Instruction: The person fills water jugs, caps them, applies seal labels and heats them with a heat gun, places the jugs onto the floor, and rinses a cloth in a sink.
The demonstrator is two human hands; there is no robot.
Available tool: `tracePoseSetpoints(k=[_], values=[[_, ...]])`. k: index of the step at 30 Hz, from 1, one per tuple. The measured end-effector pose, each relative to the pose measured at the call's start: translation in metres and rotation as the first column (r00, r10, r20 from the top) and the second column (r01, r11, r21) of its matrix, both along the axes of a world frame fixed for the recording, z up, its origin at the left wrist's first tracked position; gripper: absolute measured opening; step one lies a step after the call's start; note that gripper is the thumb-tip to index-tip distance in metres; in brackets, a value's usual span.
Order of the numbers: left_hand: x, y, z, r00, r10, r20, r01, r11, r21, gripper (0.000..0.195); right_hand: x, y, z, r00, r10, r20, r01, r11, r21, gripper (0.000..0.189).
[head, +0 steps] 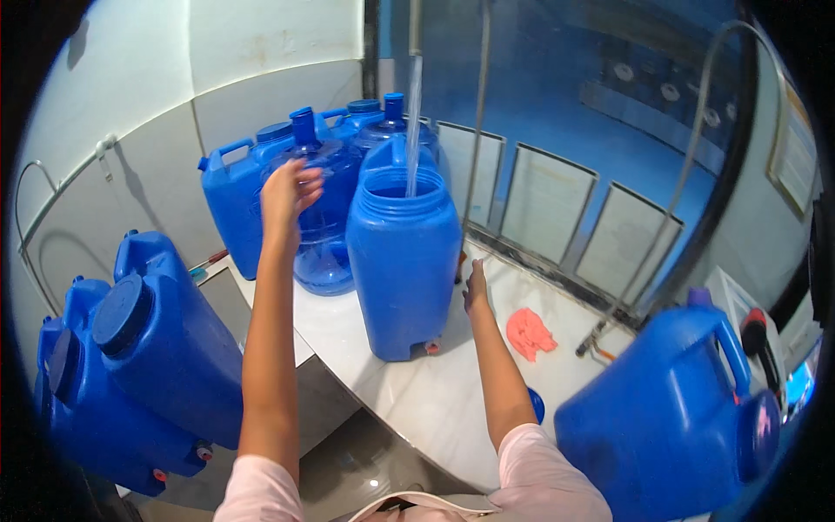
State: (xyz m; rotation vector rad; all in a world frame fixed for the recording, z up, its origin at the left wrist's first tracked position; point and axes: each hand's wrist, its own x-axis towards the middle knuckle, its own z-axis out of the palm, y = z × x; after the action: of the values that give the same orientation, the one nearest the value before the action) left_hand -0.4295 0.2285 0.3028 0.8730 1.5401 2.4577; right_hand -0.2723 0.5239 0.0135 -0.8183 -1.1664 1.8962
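Note:
A blue plastic water container (404,274) stands upright and uncapped on the white counter (417,398) before me. From a metal pipe (415,29) above, a stream of water (414,111) falls into its wide threaded mouth. Low on its front is a small red-and-white spigot (432,347). My left hand (290,189) is raised, slightly blurred and holding nothing, in front of a round blue water bottle (323,241). Just right of the container my right hand (477,287) hangs with fingers extended, apparently apart from its wall.
More blue containers (228,196) crowd the back left. Capped ones (176,346) stand at left, below the counter. A pink cloth (530,333) lies right of my right hand. Another large blue container (652,404) stands at right. Behind the counter is a window (554,85).

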Motion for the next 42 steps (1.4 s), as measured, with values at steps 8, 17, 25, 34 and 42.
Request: tracePoseSetpoints(k=[8, 17, 25, 34, 42], values=[[0.134, -0.120, -0.111, 0.997, -0.077, 0.007, 0.077, 0.986, -0.149, 0.025, 0.157, -0.223, 0.015, 0.984, -0.057, 0.169, -0.030, 0.881, 0.472, 0.052], [0.375, -0.104, -0.044, 0.762, -0.580, -0.289, 0.558, 0.814, -0.163, 0.030, 0.511, -0.367, 0.272, 0.864, -0.487, -0.131, 0.264, 0.215, 0.940, 0.028], [0.602, -0.041, 0.005, 0.608, -0.595, -0.526, 0.423, 0.803, -0.419, 0.058, 0.617, -0.238, 0.324, 0.906, -0.408, 0.109, 0.186, 0.619, 0.763, 0.055], [0.575, 0.013, 0.009, 0.611, -0.789, -0.062, 0.699, 0.575, -0.426, 0.088, 0.659, -0.276, 0.339, 0.703, -0.654, 0.280, 0.039, 0.429, 0.903, 0.064], [0.615, -0.022, 0.005, 0.871, -0.369, -0.323, 0.221, 0.884, -0.412, 0.084, 0.624, -0.287, 0.308, 0.686, -0.716, -0.127, 0.097, -0.083, 0.992, 0.051]])
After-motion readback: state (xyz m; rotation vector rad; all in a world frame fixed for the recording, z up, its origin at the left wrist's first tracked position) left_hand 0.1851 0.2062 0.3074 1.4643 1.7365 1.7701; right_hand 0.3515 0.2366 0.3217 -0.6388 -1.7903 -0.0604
